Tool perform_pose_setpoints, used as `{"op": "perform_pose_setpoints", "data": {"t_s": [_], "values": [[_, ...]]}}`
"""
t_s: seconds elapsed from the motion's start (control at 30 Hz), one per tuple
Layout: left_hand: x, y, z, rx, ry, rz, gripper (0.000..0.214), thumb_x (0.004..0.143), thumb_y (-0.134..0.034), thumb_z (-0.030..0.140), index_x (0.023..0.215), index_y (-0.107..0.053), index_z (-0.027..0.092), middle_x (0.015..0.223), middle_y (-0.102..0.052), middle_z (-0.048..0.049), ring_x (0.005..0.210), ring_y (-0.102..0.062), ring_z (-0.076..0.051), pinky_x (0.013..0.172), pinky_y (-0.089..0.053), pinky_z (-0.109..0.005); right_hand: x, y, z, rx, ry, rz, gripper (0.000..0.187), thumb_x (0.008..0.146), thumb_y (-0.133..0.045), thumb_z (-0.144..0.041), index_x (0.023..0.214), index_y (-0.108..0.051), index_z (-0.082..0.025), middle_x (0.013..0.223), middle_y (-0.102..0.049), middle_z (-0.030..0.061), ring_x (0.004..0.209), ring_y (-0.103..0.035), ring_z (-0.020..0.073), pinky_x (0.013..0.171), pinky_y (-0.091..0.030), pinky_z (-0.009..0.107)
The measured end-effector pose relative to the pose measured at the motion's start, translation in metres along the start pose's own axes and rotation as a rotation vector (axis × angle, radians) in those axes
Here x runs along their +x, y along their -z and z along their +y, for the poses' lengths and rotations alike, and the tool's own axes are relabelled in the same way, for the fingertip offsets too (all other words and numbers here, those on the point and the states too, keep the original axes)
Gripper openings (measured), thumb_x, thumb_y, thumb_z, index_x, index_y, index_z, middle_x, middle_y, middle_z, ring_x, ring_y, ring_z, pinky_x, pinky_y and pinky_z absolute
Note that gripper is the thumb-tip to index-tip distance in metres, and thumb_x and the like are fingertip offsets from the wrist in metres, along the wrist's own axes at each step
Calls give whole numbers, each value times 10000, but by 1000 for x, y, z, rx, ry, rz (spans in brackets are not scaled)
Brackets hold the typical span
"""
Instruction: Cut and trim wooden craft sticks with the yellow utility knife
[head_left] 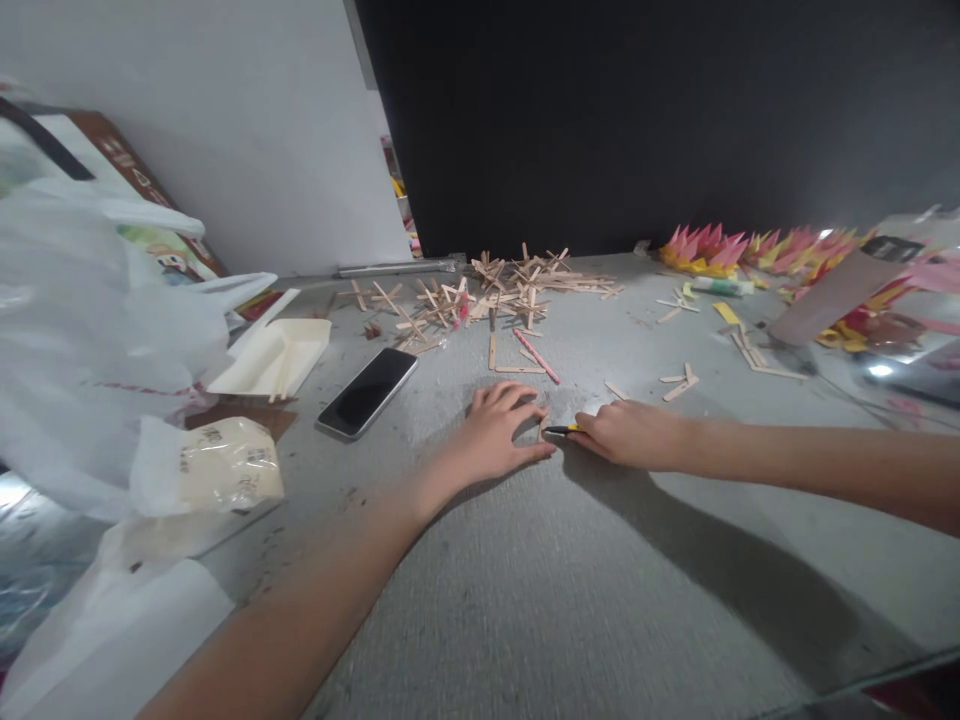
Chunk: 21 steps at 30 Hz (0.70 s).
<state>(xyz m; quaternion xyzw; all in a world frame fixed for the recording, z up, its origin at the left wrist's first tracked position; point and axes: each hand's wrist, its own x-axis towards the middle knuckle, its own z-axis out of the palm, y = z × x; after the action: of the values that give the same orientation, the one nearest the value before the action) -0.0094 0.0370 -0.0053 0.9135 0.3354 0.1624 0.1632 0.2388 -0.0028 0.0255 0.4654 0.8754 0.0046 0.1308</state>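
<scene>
My left hand [499, 430] rests on the grey table, thumb and index finger at opposite ends of a short wooden craft stick [541, 432], holding it down. From the right, my right hand [619, 433] grips a slim yellow tool [573, 429] with a dark tip that touches or nearly touches the stick. Whether this tool is a pen or a craft knife, I cannot tell. Beyond my fingers lie a pink striped pencil [537, 356] and craft sticks joined in an L shape [519, 370].
A tangled pile of craft sticks [517, 285] lies at the back. On the left are a phone [367, 392], a cream tray [274, 358] and a white plastic bag [90, 340]. Pink and yellow paper decorations [701, 250], a glue stick [720, 287] and loose sticks [681, 381] occupy the right.
</scene>
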Motion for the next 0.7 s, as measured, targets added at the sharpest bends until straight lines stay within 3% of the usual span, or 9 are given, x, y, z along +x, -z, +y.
{"op": "perform_pose_setpoints", "data": {"t_s": [0.2, 0.53, 0.7], "values": [[0, -1, -1, -46, -2, 9, 535, 918, -644, 671, 1284, -693, 284, 1474, -576, -99, 1447, -407, -350, 1172, -305, -562, 2, -3, 7, 37, 37, -18, 458, 1114, -376, -446, 1132, -730, -157, 891, -775, 131, 777, -751, 230, 672, -439, 289], [4, -4, -4, -39, 21, -16, 612, 908, -709, 575, 1445, -613, 298, 1530, -556, -98, 1449, -412, -344, 1175, -270, -561, 20, 43, 5, 46, 107, -102, 334, 1041, -520, -371, 982, -772, -159, 843, -751, 115, 736, -723, 213, 669, -443, 290], [5, -3, -5, -52, 24, -16, 613, 900, -700, 622, 1415, -632, 298, 1527, -560, -98, 1450, -414, -348, 1161, -268, -558, 16, 32, 5, -18, 112, -111, 402, 1091, -437, -384, 1056, -753, -138, 869, -761, 141, 789, -749, 236, 656, -434, 289]]}}
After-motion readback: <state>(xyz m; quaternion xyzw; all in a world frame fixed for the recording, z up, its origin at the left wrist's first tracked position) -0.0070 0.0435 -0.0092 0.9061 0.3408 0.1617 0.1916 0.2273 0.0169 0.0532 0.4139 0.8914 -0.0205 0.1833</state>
